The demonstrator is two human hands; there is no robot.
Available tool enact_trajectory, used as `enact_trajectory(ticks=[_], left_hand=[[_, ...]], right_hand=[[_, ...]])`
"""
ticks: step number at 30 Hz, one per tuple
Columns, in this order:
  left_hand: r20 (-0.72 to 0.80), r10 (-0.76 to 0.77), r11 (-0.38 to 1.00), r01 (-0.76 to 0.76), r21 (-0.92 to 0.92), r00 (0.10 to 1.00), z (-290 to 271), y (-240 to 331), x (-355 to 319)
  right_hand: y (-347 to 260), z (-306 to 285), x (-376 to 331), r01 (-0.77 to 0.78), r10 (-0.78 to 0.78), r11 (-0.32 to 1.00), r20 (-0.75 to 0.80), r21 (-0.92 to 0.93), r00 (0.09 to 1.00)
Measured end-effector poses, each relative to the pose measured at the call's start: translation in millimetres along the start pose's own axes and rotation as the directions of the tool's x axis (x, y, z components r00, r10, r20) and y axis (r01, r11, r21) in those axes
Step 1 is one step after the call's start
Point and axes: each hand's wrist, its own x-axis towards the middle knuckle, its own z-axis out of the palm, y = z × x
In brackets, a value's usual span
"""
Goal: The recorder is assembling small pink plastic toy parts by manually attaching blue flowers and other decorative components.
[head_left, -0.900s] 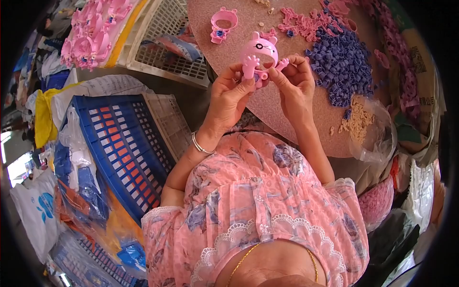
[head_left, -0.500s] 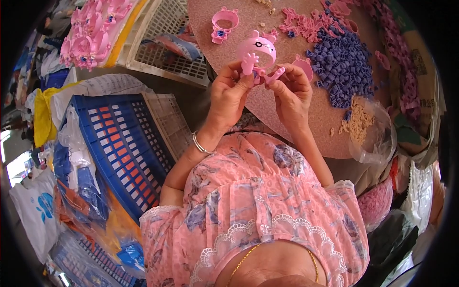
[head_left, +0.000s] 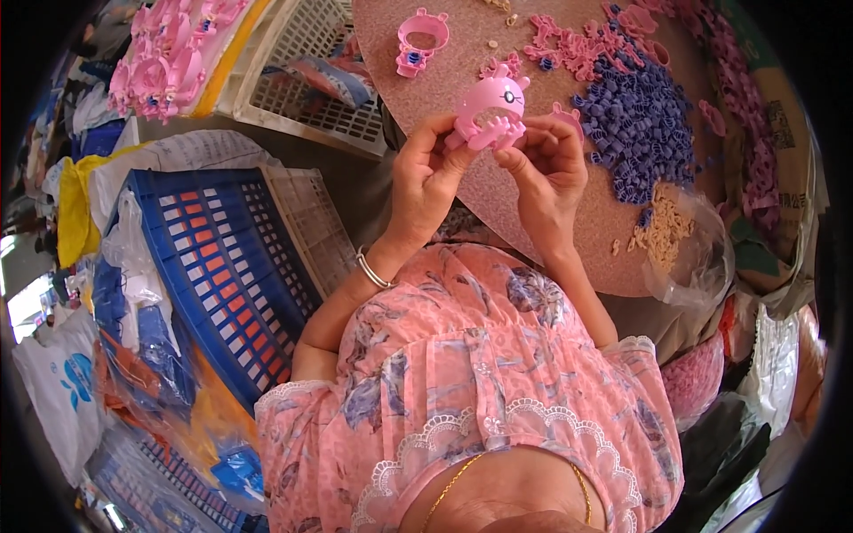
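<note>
Over the near edge of the round table [head_left: 582, 258], both hands hold a pink plastic animal toy figure [head_left: 490, 95]. It has small ears, a printed eye and a hollow opening in the middle. My left hand [head_left: 428, 178] pinches its lower left side between thumb and fingers. At the figure's lower right, the thumb and curled fingers of my right hand [head_left: 546, 169] close on a small pink limb part, partly hidden by the fingertips. Behind my right fingers lies another pink piece [head_left: 569, 120].
A heap of small blue plastic parts [head_left: 635, 124] covers the table's right side, with beige parts [head_left: 666, 226] in a clear bag nearer. Pink parts [head_left: 582, 46] lie farther back, a pink figure [head_left: 422, 40] left. Blue crate [head_left: 151, 222] and white crate [head_left: 311, 133] stand left.
The pink figure has turned, its head tilting right and its eye now facing right. The limb at my right fingers has swung in against the body.
</note>
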Motion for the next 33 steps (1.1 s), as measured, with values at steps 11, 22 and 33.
enact_trajectory(ticks=[11, 22, 33], left_hand=[[-0.025, -0.11, 0.991, 0.108, -0.076, 0.994, -1.2, -15.9, -6.1], [0.023, -0.207, 0.896, 0.199, -0.397, 0.978, 0.7, -15.5, 4.7], [0.07, -0.199, 0.793, 0.202, -0.575, 0.978, -3.1, -13.4, 3.3]], right_hand=[[22.2, -10.9, 5.8, -0.347, 0.316, 0.882, 0.145, 0.32, 0.938], [26.7, -4.6, 7.3, -0.231, 0.225, 0.952, 0.056, 0.2, 0.973], [18.0, -4.6, 10.4, -0.116, 0.105, 0.975, 0.067, 0.188, 0.992]])
